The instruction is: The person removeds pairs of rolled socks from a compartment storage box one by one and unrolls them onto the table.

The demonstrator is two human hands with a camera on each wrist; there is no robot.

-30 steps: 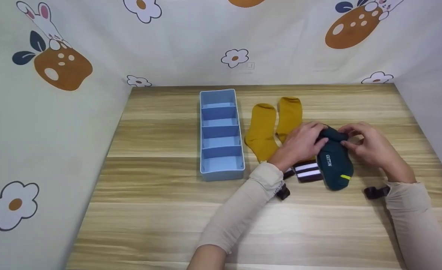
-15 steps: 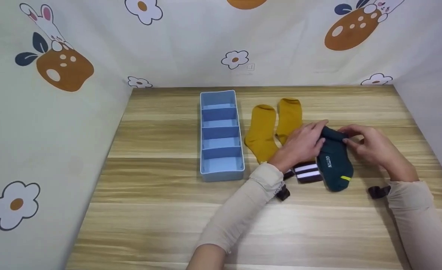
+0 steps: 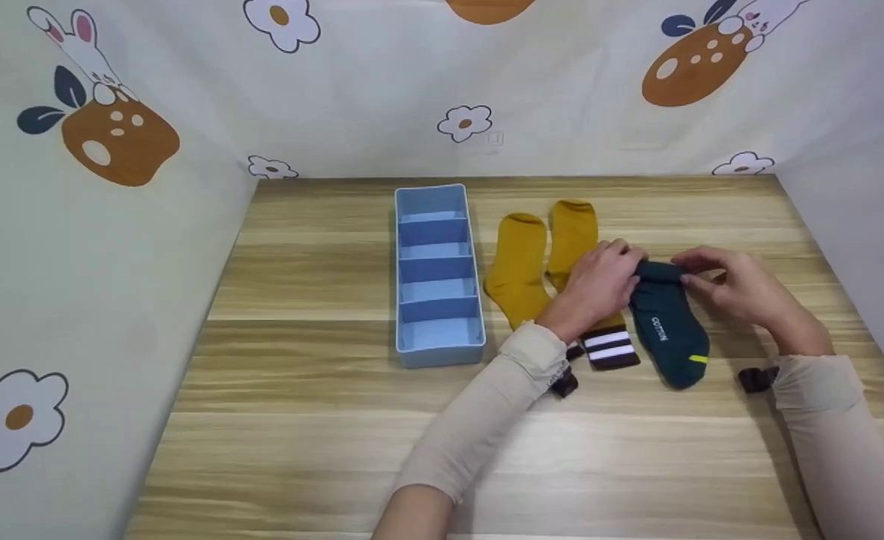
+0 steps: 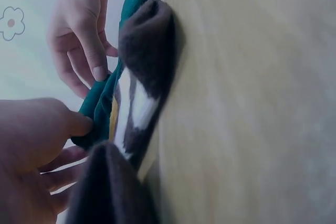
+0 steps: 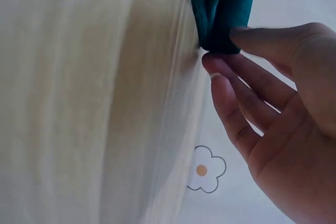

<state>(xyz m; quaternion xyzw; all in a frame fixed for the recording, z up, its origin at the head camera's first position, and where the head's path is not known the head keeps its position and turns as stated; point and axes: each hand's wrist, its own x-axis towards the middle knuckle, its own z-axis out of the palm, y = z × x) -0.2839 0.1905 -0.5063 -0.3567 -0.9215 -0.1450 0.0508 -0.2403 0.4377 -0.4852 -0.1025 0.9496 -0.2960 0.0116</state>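
A dark green sock (image 3: 666, 334), lettered "COTTON" and marked with a yellow stripe, lies with its top end rolled over into a thick band. My left hand (image 3: 603, 277) pinches the left end of that band, thumb on the near side in the left wrist view. At the other end, my right hand (image 3: 745, 289) grips the band between thumb and fingers, as the right wrist view shows. Under my left hand and forearm lie two mustard socks (image 3: 520, 262), partly hidden. One dark cuff with white stripes (image 3: 610, 349) shows beside the green sock.
A light blue organizer box (image 3: 440, 356) with several compartments in a row stands left of the socks. Patterned curtain (image 3: 367, 97) closes off the back and left of the wooden table (image 3: 299, 450). Dark wrist straps (image 3: 756, 379) stick out by the sleeves.
The rolled band on the green sock has become straighter and flatter. My left hand has shifted slightly left along it, uncovering more of the sock. The right hand keeps its hold.
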